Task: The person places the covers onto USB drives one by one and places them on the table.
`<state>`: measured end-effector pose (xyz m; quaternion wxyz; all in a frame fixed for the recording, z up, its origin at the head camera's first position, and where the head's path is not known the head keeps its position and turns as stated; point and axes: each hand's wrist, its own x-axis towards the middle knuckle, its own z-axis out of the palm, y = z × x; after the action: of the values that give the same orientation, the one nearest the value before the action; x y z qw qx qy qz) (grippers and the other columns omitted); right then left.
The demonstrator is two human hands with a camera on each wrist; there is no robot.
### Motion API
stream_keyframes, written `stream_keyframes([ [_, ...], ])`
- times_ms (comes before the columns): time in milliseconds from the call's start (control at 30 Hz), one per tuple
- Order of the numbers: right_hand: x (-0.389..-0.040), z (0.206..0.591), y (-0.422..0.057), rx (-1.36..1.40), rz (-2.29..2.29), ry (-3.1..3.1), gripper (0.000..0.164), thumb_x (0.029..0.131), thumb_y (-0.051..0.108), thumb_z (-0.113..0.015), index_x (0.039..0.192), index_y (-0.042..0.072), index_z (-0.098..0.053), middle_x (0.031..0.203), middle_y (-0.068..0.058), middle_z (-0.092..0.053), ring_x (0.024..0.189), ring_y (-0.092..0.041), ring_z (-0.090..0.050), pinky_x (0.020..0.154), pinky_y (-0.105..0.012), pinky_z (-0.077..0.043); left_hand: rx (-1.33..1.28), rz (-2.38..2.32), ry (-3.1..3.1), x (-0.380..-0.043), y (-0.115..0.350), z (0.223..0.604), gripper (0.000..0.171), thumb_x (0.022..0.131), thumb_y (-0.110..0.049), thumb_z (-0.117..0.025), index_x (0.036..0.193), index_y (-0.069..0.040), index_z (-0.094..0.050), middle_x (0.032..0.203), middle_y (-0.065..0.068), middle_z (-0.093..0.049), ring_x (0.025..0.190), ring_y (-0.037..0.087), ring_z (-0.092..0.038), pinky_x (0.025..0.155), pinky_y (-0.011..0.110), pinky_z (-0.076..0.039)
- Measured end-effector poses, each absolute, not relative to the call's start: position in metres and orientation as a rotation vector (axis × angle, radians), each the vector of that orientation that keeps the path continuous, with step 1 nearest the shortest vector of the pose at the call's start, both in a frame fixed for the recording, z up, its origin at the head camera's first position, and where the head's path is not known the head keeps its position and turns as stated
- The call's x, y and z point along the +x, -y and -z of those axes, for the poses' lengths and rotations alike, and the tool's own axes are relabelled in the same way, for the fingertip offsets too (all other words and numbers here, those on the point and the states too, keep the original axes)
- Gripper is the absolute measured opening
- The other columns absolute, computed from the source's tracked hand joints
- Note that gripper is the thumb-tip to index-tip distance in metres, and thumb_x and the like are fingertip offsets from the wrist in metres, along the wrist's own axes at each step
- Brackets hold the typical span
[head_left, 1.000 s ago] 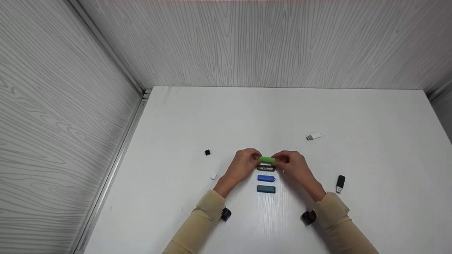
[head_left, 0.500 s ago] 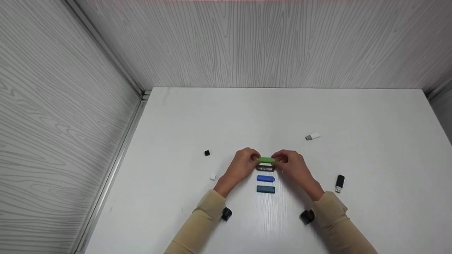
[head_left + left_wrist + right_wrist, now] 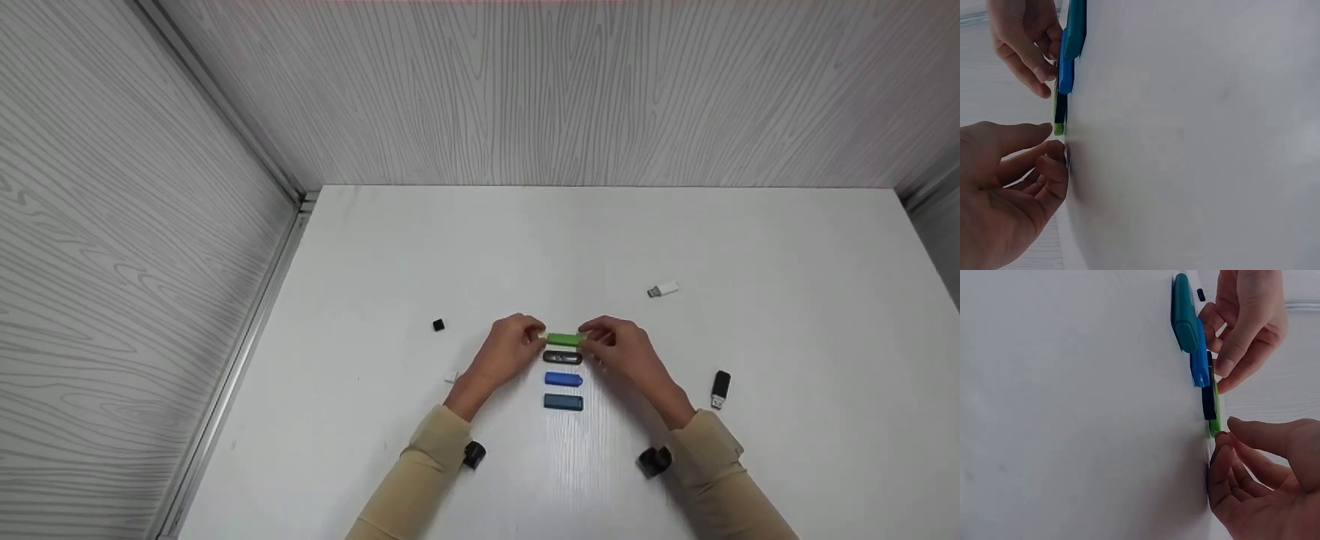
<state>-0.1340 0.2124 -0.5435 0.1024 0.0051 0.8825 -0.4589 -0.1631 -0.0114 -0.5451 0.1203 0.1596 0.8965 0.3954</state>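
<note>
A bright-green oblong plastic stick (image 3: pixel 562 340), just beyond a dark rounded stick (image 3: pixel 562 358), is apparently being aligned, ungripped by the left hand (image 3: pixel 507 351), perhaps pinched by the right hand (image 3: pixel 624 352) (unclear), careful withdrawal seemingly needed.

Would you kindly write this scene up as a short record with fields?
Row, near to far: teal stick, blue stick, dark stick, green stick
Left hand: beside the green stick's left end, holding nothing
Right hand: at its right end; grip unclear
Right of row: white USB stick, black USB stick
Left of row: small black piece
Surface: white table
</note>
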Motion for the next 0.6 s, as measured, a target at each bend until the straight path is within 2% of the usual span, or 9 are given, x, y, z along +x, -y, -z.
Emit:
stream_keyframes([
  [233, -0.131, 0.535, -0.215, 0.011, 1.377, -2.562, 0.029, 0.102, 0.017, -0.067, 0.128, 0.003, -0.071, 0.105, -0.016, -0.075, 0.082, -0.022, -0.068, 0.067, -0.023, -0.052, 0.430, -1.189, -2.635, -0.159, 0.030, 0.535, 0.027, 0.105, -0.015, -0.064, 0.127, -0.002, -0.073, 0.110, 0.010, -0.075, 0.094, 0.014, -0.060, 0.087, 0.032, -0.054],
  [400, -0.127, 0.531, -0.220, -0.039, 1.375, -2.573, 0.026, 0.103, 0.018, -0.068, 0.125, 0.005, -0.073, 0.091, -0.013, -0.075, 0.077, -0.022, -0.067, 0.064, -0.022, -0.048, 0.378, -1.205, -2.644, -0.160, 0.045, 0.530, 0.026, 0.105, -0.013, -0.064, 0.125, -0.002, -0.074, 0.109, 0.011, -0.074, 0.093, 0.016, -0.060, 0.087, 0.035, -0.055],
  [600, -0.122, 0.522, -0.227, -0.100, 1.330, -2.586, 0.024, 0.104, 0.021, -0.068, 0.121, 0.006, -0.075, 0.077, -0.008, -0.072, 0.071, -0.016, -0.061, 0.062, -0.024, -0.045, 0.389, -1.220, -2.699, -0.166, 0.064, 0.527, 0.023, 0.104, -0.011, -0.064, 0.122, 0.000, -0.075, 0.107, 0.012, -0.075, 0.089, 0.017, -0.062, 0.084, 0.035, -0.055],
])
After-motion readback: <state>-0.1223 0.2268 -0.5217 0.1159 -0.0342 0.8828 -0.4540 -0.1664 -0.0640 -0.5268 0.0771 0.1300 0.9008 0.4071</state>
